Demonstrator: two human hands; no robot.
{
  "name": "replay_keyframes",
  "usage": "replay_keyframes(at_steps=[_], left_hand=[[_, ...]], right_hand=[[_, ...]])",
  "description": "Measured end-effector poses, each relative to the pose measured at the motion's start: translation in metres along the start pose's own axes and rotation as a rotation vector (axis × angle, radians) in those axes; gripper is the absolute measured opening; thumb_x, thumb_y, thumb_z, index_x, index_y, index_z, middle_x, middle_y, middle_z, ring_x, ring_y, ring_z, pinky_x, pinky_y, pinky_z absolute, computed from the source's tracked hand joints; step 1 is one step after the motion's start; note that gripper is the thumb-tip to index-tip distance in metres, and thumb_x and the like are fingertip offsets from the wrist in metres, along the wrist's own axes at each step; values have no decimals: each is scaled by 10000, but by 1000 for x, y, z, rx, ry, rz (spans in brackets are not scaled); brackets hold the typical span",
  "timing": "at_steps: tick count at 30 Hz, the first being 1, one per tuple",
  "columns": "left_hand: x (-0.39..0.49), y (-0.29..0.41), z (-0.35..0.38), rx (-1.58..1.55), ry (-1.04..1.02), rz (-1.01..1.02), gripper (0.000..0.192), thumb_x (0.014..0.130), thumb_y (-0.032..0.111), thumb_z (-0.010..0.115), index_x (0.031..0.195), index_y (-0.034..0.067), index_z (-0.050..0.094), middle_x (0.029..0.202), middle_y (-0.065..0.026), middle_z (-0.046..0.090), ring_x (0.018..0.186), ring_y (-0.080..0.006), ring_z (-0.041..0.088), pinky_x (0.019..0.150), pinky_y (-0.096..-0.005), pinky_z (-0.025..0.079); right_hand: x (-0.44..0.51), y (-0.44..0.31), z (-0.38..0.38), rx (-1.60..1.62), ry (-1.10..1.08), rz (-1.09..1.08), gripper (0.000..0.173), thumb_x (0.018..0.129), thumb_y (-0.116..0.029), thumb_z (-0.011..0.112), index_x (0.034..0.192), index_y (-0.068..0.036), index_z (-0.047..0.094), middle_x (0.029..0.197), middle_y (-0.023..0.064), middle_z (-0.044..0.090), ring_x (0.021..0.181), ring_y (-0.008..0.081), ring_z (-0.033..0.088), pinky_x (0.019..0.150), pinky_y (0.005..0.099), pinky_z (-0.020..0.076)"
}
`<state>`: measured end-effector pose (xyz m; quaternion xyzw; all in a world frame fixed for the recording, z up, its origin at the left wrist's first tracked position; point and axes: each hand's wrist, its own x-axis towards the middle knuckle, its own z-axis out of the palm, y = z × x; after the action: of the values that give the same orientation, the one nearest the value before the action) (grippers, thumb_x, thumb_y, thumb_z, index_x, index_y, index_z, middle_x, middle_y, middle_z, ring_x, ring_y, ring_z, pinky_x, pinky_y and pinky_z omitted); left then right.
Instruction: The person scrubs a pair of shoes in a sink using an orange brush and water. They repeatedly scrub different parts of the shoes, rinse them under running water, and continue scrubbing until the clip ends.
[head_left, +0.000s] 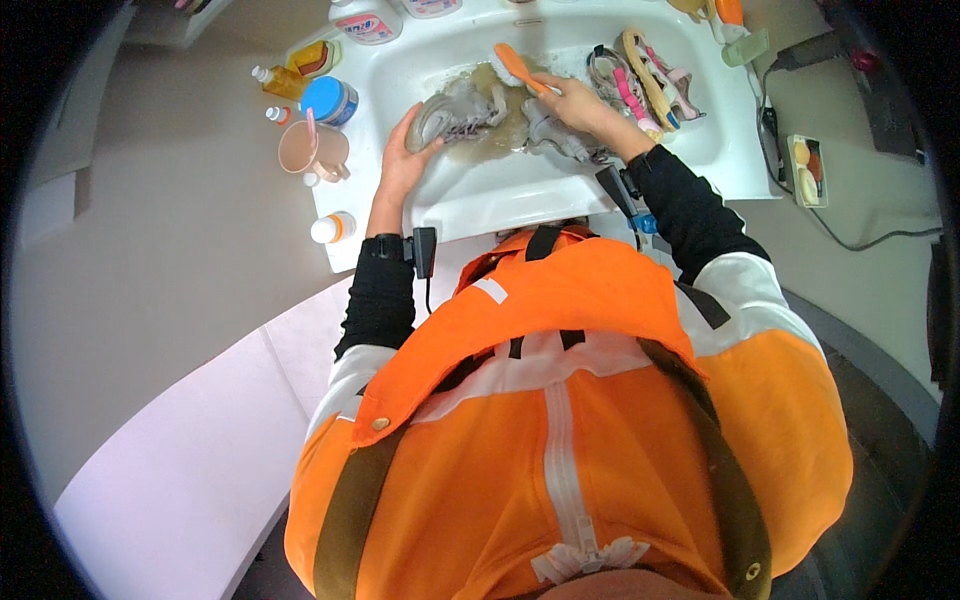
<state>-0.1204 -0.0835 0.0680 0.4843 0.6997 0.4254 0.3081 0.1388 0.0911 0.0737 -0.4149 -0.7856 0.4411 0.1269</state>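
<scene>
In the white sink (480, 206), my left hand (403, 161) grips one end of a wet grey shoe (454, 116). My right hand (574, 105) holds an orange scrub brush (516, 63) by its handle, with the white bristles beside the shoe's far end. Murky brown water (487, 146) and some suds lie around the shoe. A second grey item (551, 133), perhaps another shoe or cloth, rests under my right hand and is partly hidden. Farther right in the basin lies a pair of shoes (649, 79) with pink and tan parts.
On the left rim stand a blue-lidded jar (328, 100), a pink cup (311, 150) with a toothbrush, a white-capped bottle (332, 228) and a yellow pump bottle (283, 82). A white detergent bottle (366, 21) is at the back. A cable (862, 244) hangs at right.
</scene>
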Motion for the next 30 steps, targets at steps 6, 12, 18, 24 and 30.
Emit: replay_keyframes(at_steps=[6, 12, 18, 24, 30], left_hand=[[-29, -10, 24, -25, 58, -166, 728, 735, 177, 818, 1360, 15, 482, 1282, -159, 576, 1177, -229, 549, 993, -326, 434], [-35, -12, 51, -269, 190, -277, 630, 774, 160, 784, 1316, -19, 519, 1225, -153, 616, 1115, -212, 581, 962, -307, 445], [-40, -10, 54, -145, 223, -275, 573, 812, 139, 741, 1314, -24, 519, 1210, -144, 628, 1088, -200, 589, 955, -298, 444], [-39, -12, 60, -155, 202, -296, 594, 810, 149, 743, 1331, -12, 507, 1210, -139, 628, 1090, -190, 587, 955, -299, 440], [-40, 3, 61, -185, 136, -337, 636, 811, 152, 748, 1366, 10, 472, 1217, -132, 620, 1081, -188, 586, 940, -297, 445]], right_hand=[[-42, -30, 21, -107, -125, -238, 451, 959, -231, 517, 1406, -188, 470, 968, 185, 684, 793, 306, 659, 704, 419, 505], [-20, -19, 68, -178, -52, -229, 453, 940, -177, 494, 1393, -174, 467, 882, 257, 648, 780, 423, 630, 705, 483, 505], [19, -6, 49, -155, -12, -122, 373, 930, -157, 452, 1283, -188, 569, 996, 243, 656, 905, 420, 628, 790, 495, 495], [-23, -6, 57, -159, -92, -178, 398, 924, -176, 485, 1319, -209, 530, 933, 215, 666, 849, 414, 636, 742, 485, 502], [48, 21, 85, -226, -7, -139, 360, 874, -129, 484, 1216, -70, 581, 935, 224, 672, 864, 414, 641, 744, 502, 499]])
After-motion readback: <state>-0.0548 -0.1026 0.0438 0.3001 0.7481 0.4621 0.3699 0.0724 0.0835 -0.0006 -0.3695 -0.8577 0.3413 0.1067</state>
